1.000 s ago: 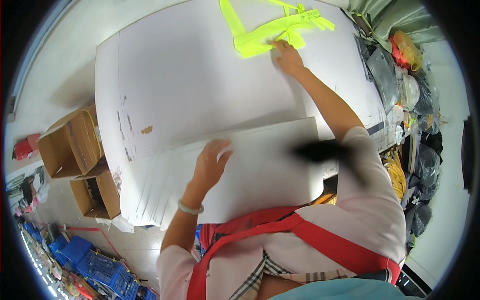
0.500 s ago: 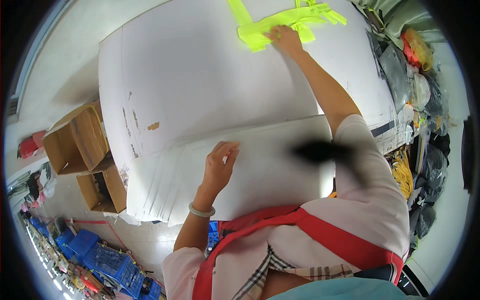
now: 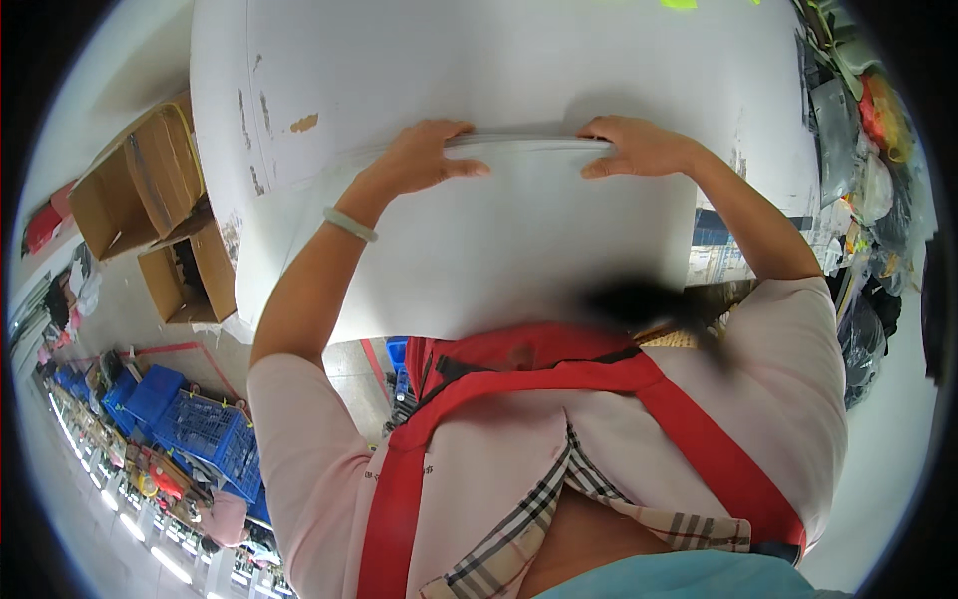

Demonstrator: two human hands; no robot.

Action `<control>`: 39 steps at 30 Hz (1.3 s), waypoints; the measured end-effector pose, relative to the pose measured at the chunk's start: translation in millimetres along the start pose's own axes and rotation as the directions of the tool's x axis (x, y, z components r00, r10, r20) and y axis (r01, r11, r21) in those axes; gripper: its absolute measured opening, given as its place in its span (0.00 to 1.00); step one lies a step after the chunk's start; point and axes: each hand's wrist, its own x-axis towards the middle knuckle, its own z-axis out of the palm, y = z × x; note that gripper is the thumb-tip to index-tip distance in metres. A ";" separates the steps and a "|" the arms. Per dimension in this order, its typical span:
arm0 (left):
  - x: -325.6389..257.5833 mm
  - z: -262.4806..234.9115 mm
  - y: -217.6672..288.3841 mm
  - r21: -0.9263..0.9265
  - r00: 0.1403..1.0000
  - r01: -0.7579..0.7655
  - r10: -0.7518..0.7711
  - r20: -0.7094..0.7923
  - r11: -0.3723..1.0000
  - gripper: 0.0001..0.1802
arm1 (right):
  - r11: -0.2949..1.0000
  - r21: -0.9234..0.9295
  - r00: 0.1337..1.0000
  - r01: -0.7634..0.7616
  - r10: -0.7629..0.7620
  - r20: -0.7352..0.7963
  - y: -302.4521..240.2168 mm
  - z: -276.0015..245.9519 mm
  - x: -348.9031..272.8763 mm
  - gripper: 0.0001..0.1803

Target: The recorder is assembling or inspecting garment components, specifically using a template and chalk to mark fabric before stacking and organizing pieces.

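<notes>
My left hand [image 3: 424, 160] and my right hand [image 3: 639, 148] both rest on the far edge of a thick stack of large white paper sheets [image 3: 499, 250], fingers curled over that edge and thumbs lying flat on the top sheet, so each hand is partly closed around the stack's rim. The stack lies on the wide white bench [image 3: 519, 60], its near side hanging over the bench edge toward my body, and it fills the space between my two forearms. A pale green bangle [image 3: 349, 224] sits on my left wrist, just behind that hand. Beyond my hands the bench top stretches away, scuffed with brown marks to the left of my left hand, and a scrap of bright yellow-green fabric [image 3: 679, 4] shows at its far end, well apart from my right hand. To the left of my left arm, open brown cardboard boxes [image 3: 150, 190] stand on the floor, with blue plastic crates [image 3: 200, 429] farther down on that side. To the right of my right arm lies a heap of bagged goods [image 3: 868, 130].
</notes>
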 end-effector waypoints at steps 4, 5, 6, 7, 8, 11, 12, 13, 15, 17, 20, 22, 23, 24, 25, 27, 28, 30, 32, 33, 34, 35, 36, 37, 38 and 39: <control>13.2 -3.2 23.2 0.374 0.972 -0.164 0.085 0.221 0.913 0.52 | 0.998 -0.051 0.999 -0.027 0.028 0.029 -16.8 1.1 -12.6 0.39; 15.3 -6.0 29.7 0.363 0.941 -0.137 0.007 0.337 0.922 0.51 | 0.999 -0.054 1.000 0.001 -0.001 0.002 -16.1 4.2 -14.8 0.39; 11.6 -2.3 19.3 0.362 0.941 -0.128 -0.002 0.338 0.923 0.51 | 0.997 -0.061 0.999 0.038 -0.040 -0.024 -17.4 5.5 -15.5 0.40; 3.0 3.5 4.0 0.360 0.963 -0.256 0.205 0.174 0.897 0.48 | 0.997 -0.057 0.999 0.046 -0.047 -0.014 -20.7 6.4 -15.3 0.40; -4.2 9.6 -10.9 0.382 0.917 -0.371 0.400 0.005 0.847 0.44 | 0.995 -0.078 0.997 0.066 -0.068 -0.026 -25.2 7.1 -15.1 0.41; -36.9 -15.9 65.9 0.090 0.955 -0.043 0.014 0.296 0.995 0.35 | 0.990 -0.097 0.986 0.106 -0.117 -0.121 -30.7 14.4 -33.0 0.44; -52.4 -21.7 86.1 0.134 0.943 0.002 -0.047 0.328 0.991 0.32 | 0.976 -0.127 0.958 0.176 -0.199 -0.204 -35.9 13.5 -32.4 0.47; -67.1 -21.5 99.2 0.180 0.926 0.044 -0.108 0.361 0.983 0.29 | 0.978 -0.113 0.961 0.177 -0.197 -0.195 -39.6 10.7 -31.2 0.47; -91.8 -13.5 99.9 0.218 0.946 -0.237 0.174 0.272 0.947 0.27 | 0.959 0.044 0.949 0.278 -0.268 -0.164 -46.2 5.6 -23.0 0.52; -102.1 -6.4 96.3 0.187 0.940 -0.289 0.241 0.241 0.939 0.27 | 0.943 0.139 0.952 0.303 -0.306 -0.005 -45.0 -0.4 -12.3 0.52; -108.0 -5.1 91.5 0.191 0.941 -0.314 0.279 0.193 0.930 0.25 | 0.956 0.199 0.938 0.214 -0.258 0.230 -54.4 -7.9 -7.9 0.51; -109.5 -7.3 93.0 0.202 0.948 -0.282 0.240 0.208 0.938 0.26 | 0.981 0.159 0.939 0.111 -0.156 0.308 -64.3 -12.2 -12.0 0.49; -110.1 -9.1 94.5 0.218 0.952 -0.254 0.204 0.227 0.942 0.26 | 0.996 0.064 0.942 0.067 -0.084 0.325 -70.0 -14.5 -15.7 0.44; -111.2 -11.8 94.2 0.213 0.953 -0.255 0.208 0.223 0.943 0.26 | 0.999 -0.033 0.943 0.023 -0.011 0.333 -75.4 -14.5 -19.5 0.40; -113.7 -15.5 92.2 0.194 0.956 -0.215 0.165 0.241 0.957 0.30 | 0.999 -0.038 0.942 0.023 -0.009 0.336 -78.2 -11.1 -26.8 0.40; -112.6 -26.5 92.0 0.168 0.955 -0.188 0.139 0.263 0.968 0.34 | 0.966 -0.112 0.947 0.233 -0.199 0.251 -85.0 -3.8 -52.6 0.32; -106.1 -34.8 91.8 0.215 0.944 -0.092 0.017 0.329 0.972 0.39 | 0.963 -0.131 0.946 0.236 -0.197 0.257 -94.8 -2.9 -63.6 0.27; -100.5 -42.7 71.1 0.236 0.947 -0.060 -0.020 0.321 0.970 0.44 | 0.970 -0.098 0.956 0.222 -0.197 0.215 -103.2 3.9 -80.2 0.29; -100.2 -44.9 61.5 0.276 0.953 -0.101 0.013 0.303 0.956 0.36 | 0.970 -0.102 0.965 0.223 -0.205 0.161 -101.2 11.4 -87.7 0.29; -100.2 -45.6 63.2 0.357 0.944 -0.071 -0.054 0.327 0.931 0.33 | 0.963 -0.114 0.966 0.246 -0.234 0.109 -95.4 14.4 -88.1 0.30; -105.3 -46.2 63.8 0.357 0.943 -0.091 -0.035 0.332 0.930 0.33 | 0.954 -0.128 0.963 0.270 -0.265 0.057 -91.8 15.0 -88.8 0.31; -115.3 -47.1 64.9 0.358 0.941 -0.110 -0.019 0.338 0.927 0.30 | 0.957 -0.135 0.967 0.255 -0.251 0.046 -91.0 12.9 -91.8 0.31; -126.8 -47.3 67.0 0.360 0.939 -0.125 -0.008 0.344 0.925 0.28 | 0.973 -0.117 0.980 0.197 -0.192 0.052 -93.2 10.5 -94.6 0.33; -137.3 -47.0 70.6 0.364 0.938 -0.136 0.001 0.347 0.922 0.28 | 0.985 -0.099 0.989 0.141 -0.136 0.057 -94.2 9.1 -96.3 0.34; -148.4 -46.9 74.7 0.348 0.931 -0.205 0.073 0.357 0.915 0.28 | 0.993 -0.102 0.996 0.057 -0.050 0.074 -91.7 10.3 -95.2 0.34; -160.2 -47.2 79.3 0.334 0.923 -0.268 0.141 0.358 0.904 0.27 | 0.992 -0.110 0.997 0.058 -0.051 0.066 -100.3 7.8 -96.7 0.34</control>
